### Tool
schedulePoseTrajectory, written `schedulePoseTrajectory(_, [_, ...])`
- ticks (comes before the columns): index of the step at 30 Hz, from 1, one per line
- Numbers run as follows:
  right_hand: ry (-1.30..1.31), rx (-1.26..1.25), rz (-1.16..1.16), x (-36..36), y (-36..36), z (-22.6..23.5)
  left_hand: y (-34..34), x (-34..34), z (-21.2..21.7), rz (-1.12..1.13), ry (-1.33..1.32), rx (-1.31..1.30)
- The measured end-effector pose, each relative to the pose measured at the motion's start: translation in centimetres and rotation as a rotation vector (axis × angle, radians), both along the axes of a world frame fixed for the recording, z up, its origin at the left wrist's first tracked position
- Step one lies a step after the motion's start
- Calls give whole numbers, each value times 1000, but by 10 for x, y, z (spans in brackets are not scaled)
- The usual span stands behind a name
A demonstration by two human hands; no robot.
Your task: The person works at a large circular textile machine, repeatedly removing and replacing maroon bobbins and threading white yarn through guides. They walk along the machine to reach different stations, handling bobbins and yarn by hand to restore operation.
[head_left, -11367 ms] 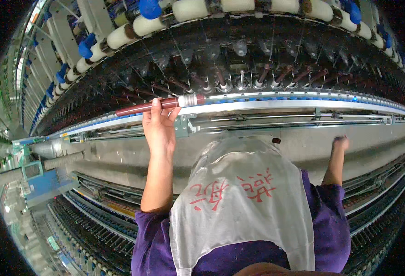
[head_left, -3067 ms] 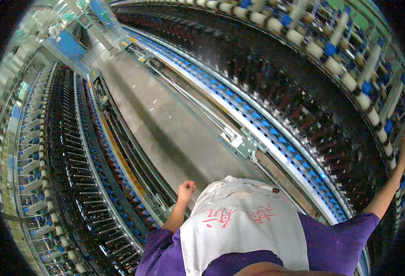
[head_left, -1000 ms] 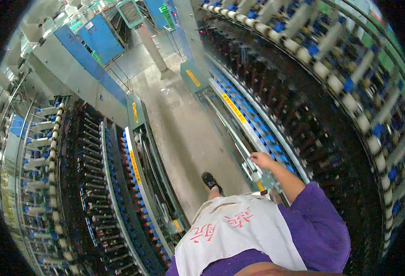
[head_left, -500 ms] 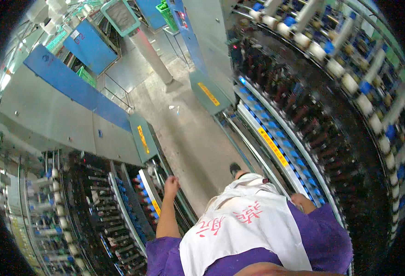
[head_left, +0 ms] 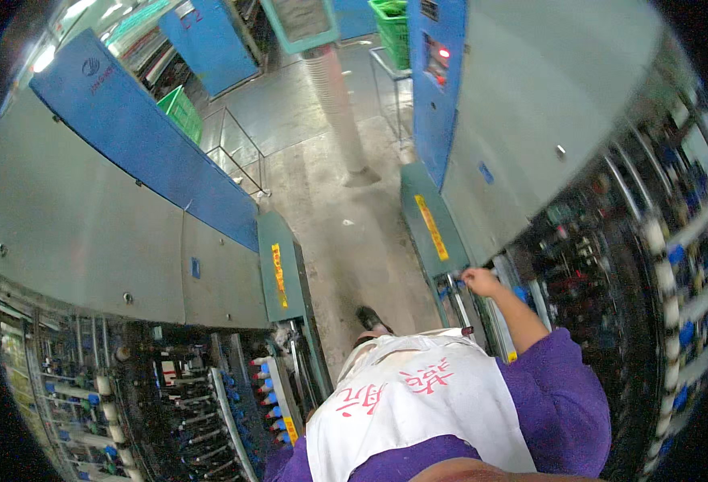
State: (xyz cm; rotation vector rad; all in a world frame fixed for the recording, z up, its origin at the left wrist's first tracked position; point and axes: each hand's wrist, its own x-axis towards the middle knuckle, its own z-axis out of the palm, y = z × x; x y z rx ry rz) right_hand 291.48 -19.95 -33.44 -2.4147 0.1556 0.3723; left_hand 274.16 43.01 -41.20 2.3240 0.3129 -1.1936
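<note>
My right hand [head_left: 480, 281] is out in front of me on the right, fingers curled in, with no object visible in it. It is beside the near end of a green machine end cover [head_left: 428, 225] bearing a yellow label; whether it touches the cover I cannot tell. My left hand is out of sight; only the purple left sleeve [head_left: 290, 462] shows at the lower edge. I wear a white apron [head_left: 410, 394] with red lettering, and a dark shoe [head_left: 368, 315] shows ahead of it on the aisle floor.
Spinning machines line both sides of the aisle [head_left: 346, 257], with blue-topped bobbins [head_left: 270, 394] at left. Another green end cover [head_left: 280, 265] juts in on the left. Farther ahead are a ribbed pipe [head_left: 334, 112], a green basket [head_left: 392, 36] on a stand and a wire frame [head_left: 237, 157].
I have moved forward along the aisle, and the view has turned right. My right hand has swung forward to the right end cover; my left hand has dropped back out of sight.
</note>
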Motion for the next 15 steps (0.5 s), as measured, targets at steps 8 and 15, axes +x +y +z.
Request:
schedulePoseTrajectory(8, [49,-19,-221,286,74,18,51,253,1,112,11,-15])
schedulePoseTrajectory(15, [418,-283,63,279,46,-86,62,664,51,110,-566,-126])
